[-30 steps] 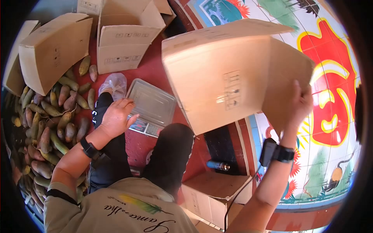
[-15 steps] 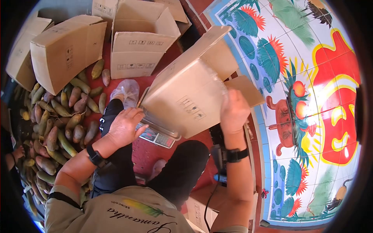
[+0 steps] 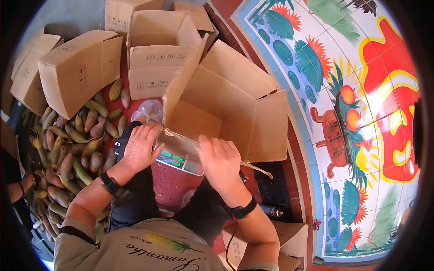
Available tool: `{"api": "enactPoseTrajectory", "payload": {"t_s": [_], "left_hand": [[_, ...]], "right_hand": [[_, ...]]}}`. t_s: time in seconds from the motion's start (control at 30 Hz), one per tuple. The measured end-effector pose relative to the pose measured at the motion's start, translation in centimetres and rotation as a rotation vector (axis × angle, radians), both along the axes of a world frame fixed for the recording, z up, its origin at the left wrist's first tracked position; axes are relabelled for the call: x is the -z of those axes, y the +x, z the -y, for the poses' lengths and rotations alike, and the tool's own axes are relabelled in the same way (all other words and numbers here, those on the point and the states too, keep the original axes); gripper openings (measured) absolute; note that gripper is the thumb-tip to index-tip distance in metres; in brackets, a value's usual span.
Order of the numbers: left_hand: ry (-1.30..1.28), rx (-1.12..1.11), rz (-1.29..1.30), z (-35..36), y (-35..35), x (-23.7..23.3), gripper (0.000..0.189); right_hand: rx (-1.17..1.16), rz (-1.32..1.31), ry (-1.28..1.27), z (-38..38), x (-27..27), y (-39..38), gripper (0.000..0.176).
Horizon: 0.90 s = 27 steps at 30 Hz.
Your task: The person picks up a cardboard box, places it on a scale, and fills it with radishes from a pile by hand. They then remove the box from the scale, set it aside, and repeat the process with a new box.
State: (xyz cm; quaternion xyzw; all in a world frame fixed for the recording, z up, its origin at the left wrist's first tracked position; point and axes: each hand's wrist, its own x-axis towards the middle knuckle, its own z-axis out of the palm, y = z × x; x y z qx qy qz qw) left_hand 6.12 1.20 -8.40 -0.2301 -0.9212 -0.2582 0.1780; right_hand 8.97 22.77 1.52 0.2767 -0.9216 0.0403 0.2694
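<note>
Right hand (image 3: pixel 220 160) fingers draped over near flap of open brown cardboard box (image 3: pixel 217 104); pinch underneath hidden, cannot tell. Left hand (image 3: pixel 139 149) spread flat at box corner. Box upright on grey digital scale (image 3: pixel 178 161) (display lit), empty. Green-brown elongated fruits (image 3: pixel 72 144) heaped left, none loaded.

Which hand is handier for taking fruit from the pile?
Left, probably: the left hand lies beside the fruit pile, while the right hand is on the box rim, farther off.

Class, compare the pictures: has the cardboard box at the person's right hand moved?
Yes. The cardboard box swung down and left, from the air right of the scale onto it, open side up.
</note>
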Motion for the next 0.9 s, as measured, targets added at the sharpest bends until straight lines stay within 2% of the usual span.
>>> {"api": "enactPoseTrajectory", "payload": {"t_s": [0.1,0.23,0.37,0.4,0.53,0.6,0.9], "left_hand": [[0.014,-0.010,-0.014,0.0,0.0,0.1,0.055],[0.000,-0.019,-0.007,-0.2,0.1,0.4,0.057],[-0.012,-0.039,-0.011,-0.8,0.1,0.5,0.060],[-0.020,-0.056,-0.015,-0.9,0.2,0.6,0.060],[-0.042,-0.059,-0.007,-1.2,0.1,0.5,0.062],[0.013,-0.055,0.011,-1.4,0.0,0.3,0.054],[0.079,-0.027,-0.042,-1.3,0.2,0.9,0.047]], "right_hand": [[0.032,-0.032,-0.070,-1.6,-0.6,0.6,0.041],[0.185,-0.073,-0.058,-5.0,-0.8,1.6,0.050],[0.277,0.013,-0.127,-7.4,-0.1,2.4,0.045],[0.290,0.021,-0.144,-7.4,-0.1,2.7,0.036],[0.219,0.019,-0.168,-8.1,1.1,2.6,0.027],[0.150,-0.016,-0.213,-8.3,1.3,2.4,0.022],[0.060,-0.042,-0.237,-9.8,2.1,2.8,0.019]]}}
